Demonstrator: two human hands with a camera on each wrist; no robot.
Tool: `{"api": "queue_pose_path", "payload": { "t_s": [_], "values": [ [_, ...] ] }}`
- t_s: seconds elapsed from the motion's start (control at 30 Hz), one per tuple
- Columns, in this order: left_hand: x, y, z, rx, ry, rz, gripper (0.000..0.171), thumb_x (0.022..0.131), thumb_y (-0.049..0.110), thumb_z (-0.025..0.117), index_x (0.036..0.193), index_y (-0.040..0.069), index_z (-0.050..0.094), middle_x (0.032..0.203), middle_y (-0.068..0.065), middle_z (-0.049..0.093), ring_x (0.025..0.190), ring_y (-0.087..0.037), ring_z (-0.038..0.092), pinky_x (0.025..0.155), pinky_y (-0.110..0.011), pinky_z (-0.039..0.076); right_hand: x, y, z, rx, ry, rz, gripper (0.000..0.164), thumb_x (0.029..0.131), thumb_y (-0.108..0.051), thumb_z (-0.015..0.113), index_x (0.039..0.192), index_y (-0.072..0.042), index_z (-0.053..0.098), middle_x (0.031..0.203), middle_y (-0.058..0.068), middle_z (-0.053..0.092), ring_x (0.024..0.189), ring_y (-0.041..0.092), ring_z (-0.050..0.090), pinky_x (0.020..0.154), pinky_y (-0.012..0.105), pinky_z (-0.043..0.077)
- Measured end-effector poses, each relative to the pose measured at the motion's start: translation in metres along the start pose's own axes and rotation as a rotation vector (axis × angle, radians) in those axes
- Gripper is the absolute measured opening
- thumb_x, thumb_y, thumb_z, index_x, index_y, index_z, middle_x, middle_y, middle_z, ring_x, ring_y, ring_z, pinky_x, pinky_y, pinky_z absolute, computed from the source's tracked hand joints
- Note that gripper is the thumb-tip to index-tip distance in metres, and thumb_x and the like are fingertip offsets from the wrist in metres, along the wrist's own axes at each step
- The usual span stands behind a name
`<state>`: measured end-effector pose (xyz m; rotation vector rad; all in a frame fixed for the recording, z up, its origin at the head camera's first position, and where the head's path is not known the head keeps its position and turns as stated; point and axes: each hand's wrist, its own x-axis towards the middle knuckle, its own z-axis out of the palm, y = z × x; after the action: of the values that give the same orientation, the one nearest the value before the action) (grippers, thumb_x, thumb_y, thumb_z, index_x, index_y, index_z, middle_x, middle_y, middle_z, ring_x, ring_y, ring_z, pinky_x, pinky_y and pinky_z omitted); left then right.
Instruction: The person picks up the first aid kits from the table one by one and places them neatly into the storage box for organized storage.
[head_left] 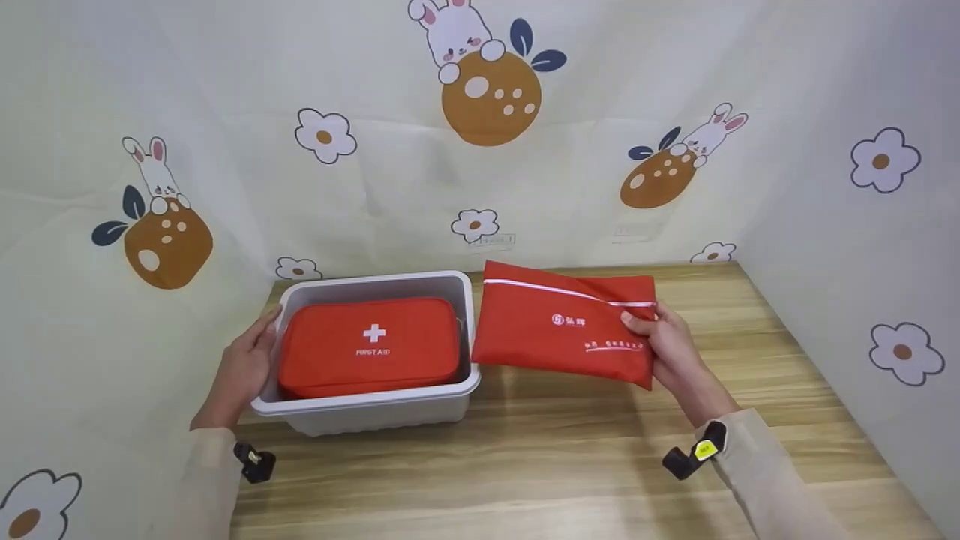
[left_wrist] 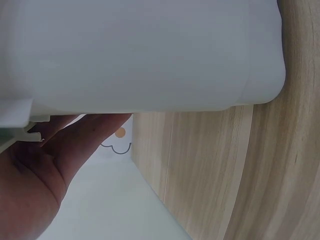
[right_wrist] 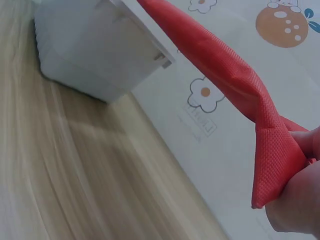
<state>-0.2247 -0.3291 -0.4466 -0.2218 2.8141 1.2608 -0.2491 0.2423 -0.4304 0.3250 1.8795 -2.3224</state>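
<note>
My left hand (head_left: 244,364) lies against the left side of a white plastic bin (head_left: 375,411). In the left wrist view its fingers (left_wrist: 92,132) reach along the bin's outer wall, below the rim. A red first aid bag (head_left: 371,367) with a white cross lies in the bin, its top near rim height. To the right, my right hand (head_left: 671,349) pinches the right edge of a flat red zip pouch (head_left: 540,337), thumb on the printed front. The pouch is held up over the table, its left edge close to the bin's right rim.
The bin stands on a wood-grain table (head_left: 570,465). Pale cloth walls (head_left: 390,195) printed with rabbits, oranges and flowers enclose the table at the back and both sides. Black camera straps (head_left: 694,452) sit on both wrists.
</note>
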Motion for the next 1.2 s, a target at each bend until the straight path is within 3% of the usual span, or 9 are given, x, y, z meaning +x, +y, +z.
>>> {"api": "queue_pose_path", "payload": {
  "t_s": [0.33, 0.67, 1.2],
  "values": [
    [0.002, 0.005, 0.001, 0.010, -0.016, -0.008, 0.055, 0.110, 0.042, 0.020, 0.162, 0.027, 0.014, 0.167, -0.020, 0.012, 0.154, -0.047, 0.011, 0.121, -0.068, 0.016, 0.007, 0.008, 0.042, -0.011, -0.077, -0.003, 0.050, 0.100, -0.009, 0.058, 0.146, -0.007, 0.039, 0.104, -0.001, 0.066, 0.089, 0.012, 0.070, 0.080, 0.029, 0.063],
    [0.001, 0.004, 0.001, -0.002, -0.034, -0.022, 0.056, 0.109, 0.044, 0.021, 0.161, 0.029, 0.011, 0.168, -0.019, 0.009, 0.154, -0.046, 0.009, 0.120, -0.069, 0.016, 0.008, 0.024, 0.090, 0.028, -0.088, -0.001, 0.046, 0.098, -0.007, 0.060, 0.142, -0.004, 0.044, 0.101, 0.002, 0.068, 0.086, 0.015, 0.071, 0.077, 0.030, 0.063],
    [0.001, 0.000, -0.001, 0.000, -0.009, 0.006, 0.055, 0.110, 0.040, 0.020, 0.162, 0.022, 0.016, 0.166, -0.022, 0.014, 0.154, -0.047, 0.011, 0.121, -0.068, 0.014, 0.007, 0.026, 0.171, 0.058, -0.147, -0.021, 0.042, 0.096, -0.005, 0.063, 0.136, -0.004, 0.052, 0.107, 0.009, 0.069, 0.088, 0.017, 0.070, 0.078, 0.032, 0.063]
  ]
}}
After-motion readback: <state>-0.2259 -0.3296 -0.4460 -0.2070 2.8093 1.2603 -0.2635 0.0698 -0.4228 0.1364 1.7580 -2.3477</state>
